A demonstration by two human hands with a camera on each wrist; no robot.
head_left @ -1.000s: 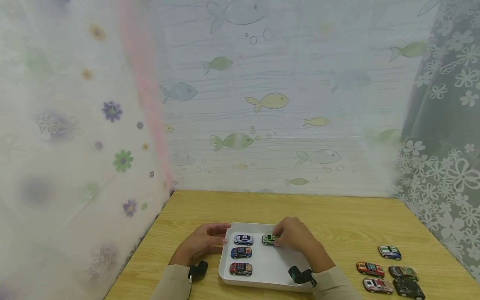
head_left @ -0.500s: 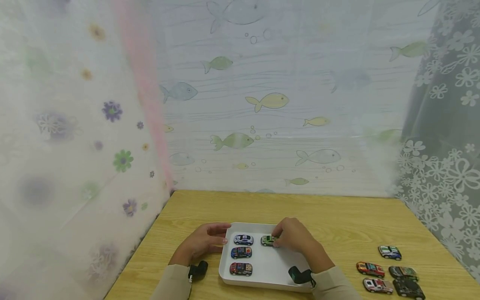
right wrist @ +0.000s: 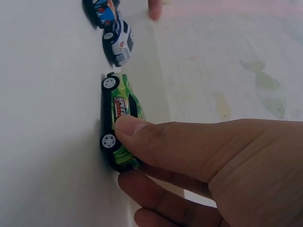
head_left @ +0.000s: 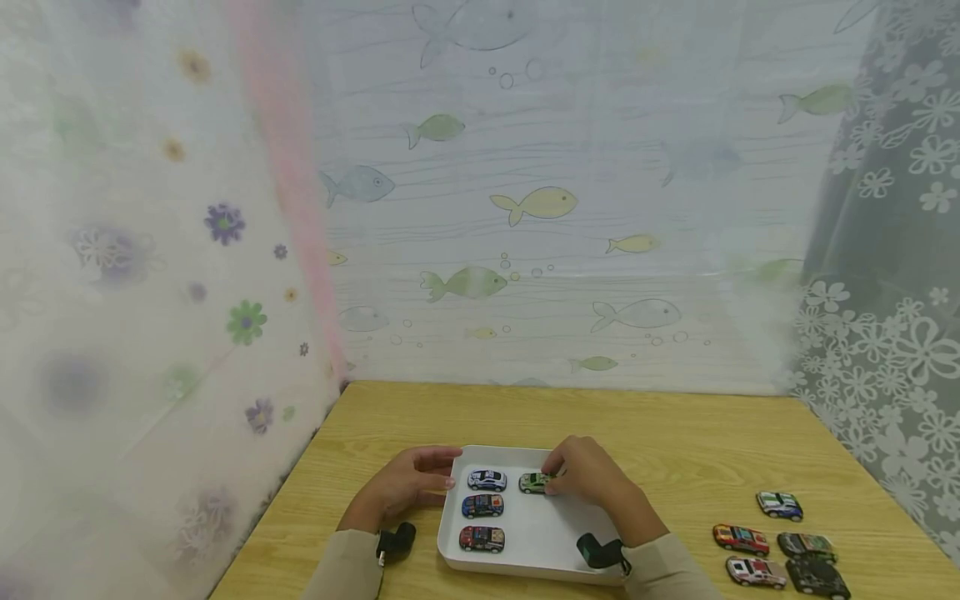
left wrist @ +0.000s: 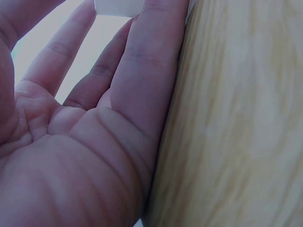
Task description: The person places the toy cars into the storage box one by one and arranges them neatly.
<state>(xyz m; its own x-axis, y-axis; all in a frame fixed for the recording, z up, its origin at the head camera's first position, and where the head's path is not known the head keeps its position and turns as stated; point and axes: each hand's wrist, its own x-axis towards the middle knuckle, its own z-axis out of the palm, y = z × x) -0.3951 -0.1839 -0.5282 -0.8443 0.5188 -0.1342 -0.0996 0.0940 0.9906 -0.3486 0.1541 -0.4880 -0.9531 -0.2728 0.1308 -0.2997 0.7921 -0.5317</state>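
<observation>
Inside the white tray (head_left: 525,533), toward its back, my right hand (head_left: 596,475) pinches a green toy car (head_left: 534,482). The right wrist view shows my thumb on the side of that green car (right wrist: 124,101), its wheels facing the tray floor. Along the tray's left part, a white-and-blue toy car (head_left: 487,480), a blue toy car (head_left: 482,506) and a dark red toy car (head_left: 482,539) form a column. My left hand (head_left: 405,483) rests at the tray's left wall, fingertips at the rim. In the left wrist view its fingers (left wrist: 147,52) are stretched out, low beside the wooden tabletop.
On the table (head_left: 675,433) to the right of the tray lie more toy cars: a white-green-blue one (head_left: 780,505), a red-orange one (head_left: 740,538), a white-red one (head_left: 754,572), a dark green one (head_left: 806,547) and a black one (head_left: 817,577). Fish-patterned curtain (head_left: 570,250) hangs behind.
My right hand has shifted the green car slightly to the left inside the tray, toward the white-and-blue car. My left hand and the tray have stayed put.
</observation>
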